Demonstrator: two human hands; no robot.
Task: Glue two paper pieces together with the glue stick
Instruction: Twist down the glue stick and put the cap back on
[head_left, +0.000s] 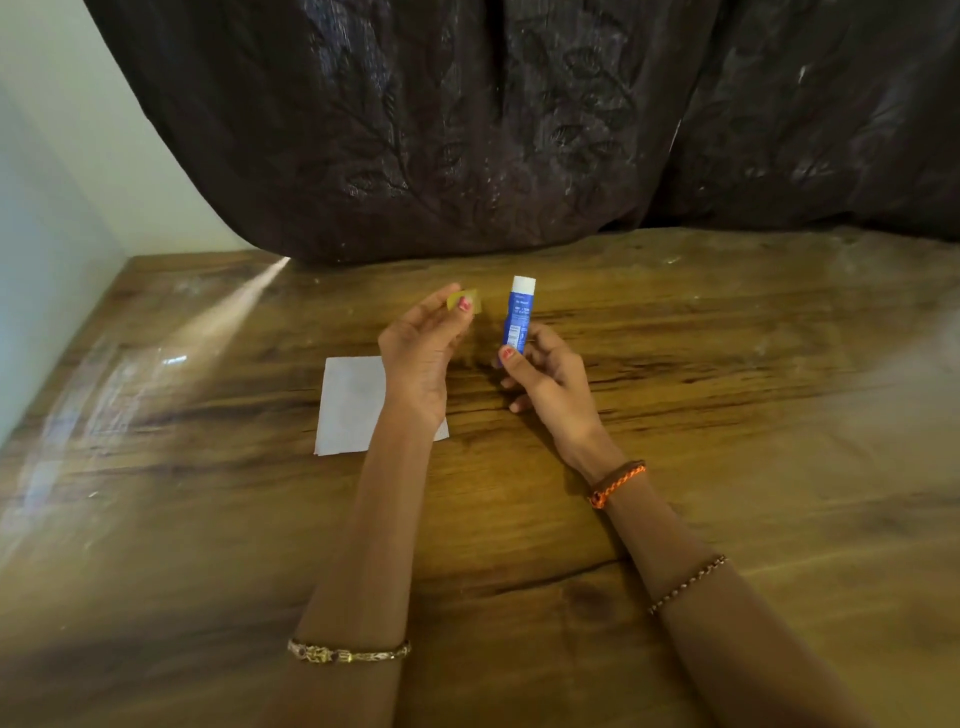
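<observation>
So the right hand (545, 371) is holding a blue glue stick (517, 314) upright, fingers and thumb curled around its lower end, with the white top pointing up and away from the table. Can't really tell if that white bit is a cap or the bare glue, it's too small to make out.

The left hand (423, 343) is pinching a little yellow piece of paper (465, 301) between thumb and fingertips, holding it up just beside the glue stick, not touching it. Both hands are hovering above the wooden table (727, 415), close together near the middle.

A white square of paper (350, 405) is lying flat on the table, right under the left wrist, which is covering its right edge. It's sitting apart from the yellow piece, nothing stuck to it that I can see.

There's a gold bracelet (348, 652) on the left forearm, an orange braided band (615, 483) on the right wrist and a beaded one (685, 584) further up that arm. A dark patterned curtain (519, 130) is hanging behind the table, bunching onto the far edge.
</observation>
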